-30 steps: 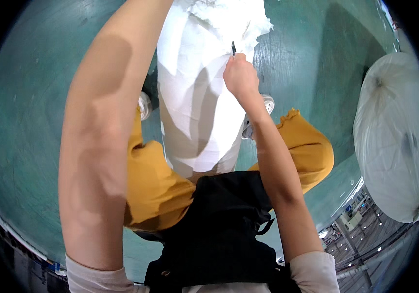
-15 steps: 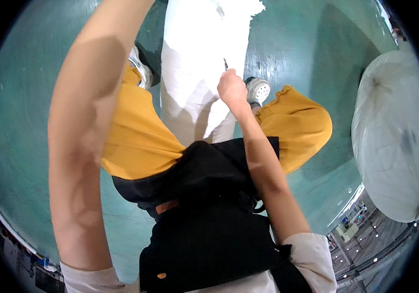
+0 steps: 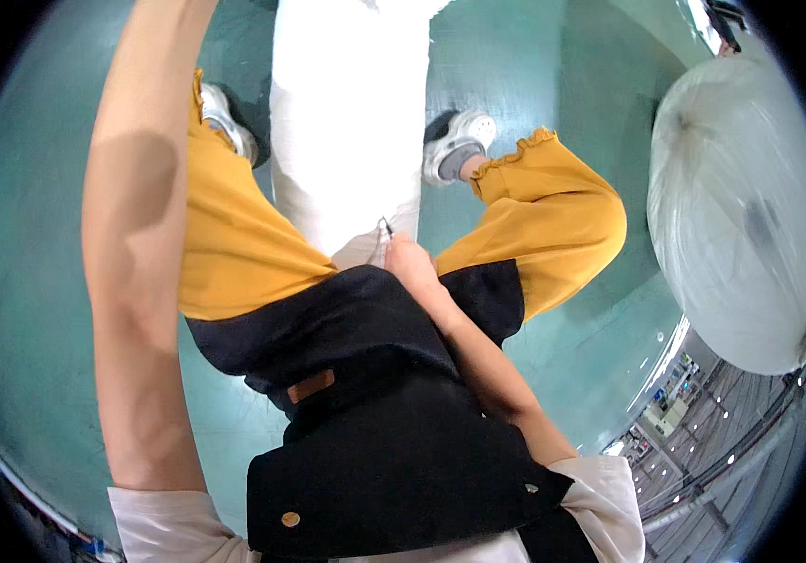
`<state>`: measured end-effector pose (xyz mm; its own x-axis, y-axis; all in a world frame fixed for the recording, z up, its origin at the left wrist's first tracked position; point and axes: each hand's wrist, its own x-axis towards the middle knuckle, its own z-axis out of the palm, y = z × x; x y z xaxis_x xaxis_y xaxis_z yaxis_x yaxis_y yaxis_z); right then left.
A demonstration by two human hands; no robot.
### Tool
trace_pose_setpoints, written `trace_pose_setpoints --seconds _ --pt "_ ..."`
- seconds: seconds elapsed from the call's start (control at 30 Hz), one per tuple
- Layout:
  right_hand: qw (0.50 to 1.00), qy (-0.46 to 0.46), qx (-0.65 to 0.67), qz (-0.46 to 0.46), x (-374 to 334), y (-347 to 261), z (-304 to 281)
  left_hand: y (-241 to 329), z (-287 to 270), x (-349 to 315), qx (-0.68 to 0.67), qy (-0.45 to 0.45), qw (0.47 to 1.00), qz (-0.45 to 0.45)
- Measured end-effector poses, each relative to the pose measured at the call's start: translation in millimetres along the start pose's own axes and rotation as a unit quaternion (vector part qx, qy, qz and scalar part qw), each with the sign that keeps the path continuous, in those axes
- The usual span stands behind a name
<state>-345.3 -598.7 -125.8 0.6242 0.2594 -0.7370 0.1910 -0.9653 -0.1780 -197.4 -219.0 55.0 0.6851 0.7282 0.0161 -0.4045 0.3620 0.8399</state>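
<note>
A long white piece of sheet-like material [image 3: 347, 122], maybe a fabric or film wrap, lies on the floor between my legs. It stretches from near my body to the top of the view, where its right edge looks ragged. Over its near end, my right hand [image 3: 410, 263] is closed round a small, thin, pointed tool [image 3: 386, 226] with a dark tip; its exact kind is too small to make out. The tip points away from me, at or just above the white surface. My left forearm [image 3: 136, 188] reaches up past the top edge, so that hand is out of sight.
A large, filled, translucent white plastic bag [image 3: 741, 216] stands on the green floor [image 3: 553, 94] to the right. My shoes [image 3: 459, 141] flank the white material. A black apron [image 3: 365, 469] covers my lap. Shelving or equipment [image 3: 666, 413] appears at the lower right.
My right hand has come back toward my body along the white material, with the pointed tool still in it. The whole view has shifted slightly; my left arm still reaches out of it.
</note>
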Motion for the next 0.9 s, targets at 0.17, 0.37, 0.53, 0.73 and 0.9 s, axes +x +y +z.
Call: trace_pose_setpoints --seconds 0.17,0.37,0.53,0.73,0.9 --pt "0.997 -0.036 -0.055 -0.041 4.7 0.6 -29.5 0.3 -13.6 7.4 -0.021 0.003 1.0 -0.019" --pt "0.921 0.314 0.02 -0.228 187.2 -95.4 -183.8 3.7 -95.1 42.2 -0.187 -0.217 0.948 -0.136" --pt "0.944 0.304 0.068 -0.112 327.9 -166.5 -292.6 6.3 -67.2 25.7 -0.015 -0.087 0.994 -0.072" --pt "0.872 0.252 -0.297 -0.297 425.7 -142.9 -299.8 34.8 -41.5 30.9 -0.132 -0.136 0.956 -0.224" --pt "0.933 0.216 -0.133 -0.254 353.1 -147.1 -253.1 37.7 -37.0 28.9 -0.135 -0.105 0.931 -0.322"
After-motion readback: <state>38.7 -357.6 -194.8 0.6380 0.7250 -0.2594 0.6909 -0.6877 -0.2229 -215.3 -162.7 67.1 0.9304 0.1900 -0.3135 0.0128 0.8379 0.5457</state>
